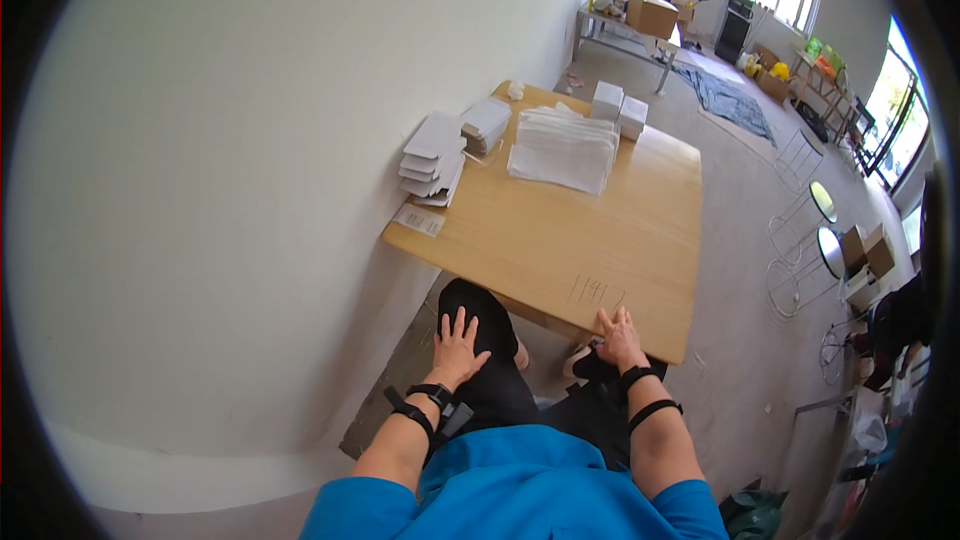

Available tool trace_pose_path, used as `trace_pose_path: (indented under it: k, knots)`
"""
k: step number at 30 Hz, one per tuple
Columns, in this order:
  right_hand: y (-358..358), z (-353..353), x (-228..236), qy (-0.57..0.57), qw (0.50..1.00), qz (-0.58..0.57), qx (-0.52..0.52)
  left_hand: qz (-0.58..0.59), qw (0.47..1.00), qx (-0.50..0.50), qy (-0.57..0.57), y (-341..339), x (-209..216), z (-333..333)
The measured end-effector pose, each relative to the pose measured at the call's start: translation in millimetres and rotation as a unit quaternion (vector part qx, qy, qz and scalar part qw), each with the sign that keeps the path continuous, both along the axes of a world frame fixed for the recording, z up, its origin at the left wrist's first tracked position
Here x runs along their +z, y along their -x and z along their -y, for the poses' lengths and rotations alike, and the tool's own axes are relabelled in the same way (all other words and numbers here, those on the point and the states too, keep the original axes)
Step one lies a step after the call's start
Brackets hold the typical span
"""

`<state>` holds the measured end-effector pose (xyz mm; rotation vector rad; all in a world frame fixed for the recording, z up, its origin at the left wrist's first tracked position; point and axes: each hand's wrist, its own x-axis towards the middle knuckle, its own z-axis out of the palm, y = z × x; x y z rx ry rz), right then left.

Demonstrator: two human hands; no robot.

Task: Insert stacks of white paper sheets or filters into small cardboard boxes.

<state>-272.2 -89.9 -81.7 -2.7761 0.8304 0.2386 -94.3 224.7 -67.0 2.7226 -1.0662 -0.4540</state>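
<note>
My left hand (458, 350) lies on my left thigh with its fingers spread and nothing in it. At the near edge of a light wooden table (560, 250), my right hand (621, 342) rests with its fingertips on the tabletop, holding nothing that I can see. Dark handwritten marks are on the wood just beyond those fingers. Farther back lies a pile of flat white sheets or sleeves (565, 148). Beside it stand two small white boxes (606, 101). Along the wall side, folded white cartons (435, 155) are stacked unevenly, near a sheet of printed labels (419, 220).
A plain wall (260, 160) borders the table on the left. Round stools (822, 202) stand on the floor at the right. A brown carton (652, 15) sits on a far table. Part of another person (895, 330) shows at the right rim.
</note>
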Motion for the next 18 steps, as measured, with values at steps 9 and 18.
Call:
trace_pose_path:
  k: [9, 18]
  knots:
    - [6.3, -1.7, 4.0, 0.001, 0.999, -0.029, -0.016, 0.035, 0.992, 0.03, 0.117, 15.8, 10.1, -33.4]
    - [3.3, -2.2, 10.3, -0.007, 0.999, -0.03, -0.007, 0.052, 0.982, 0.032, 0.179, -12.3, 19.1, -27.3]
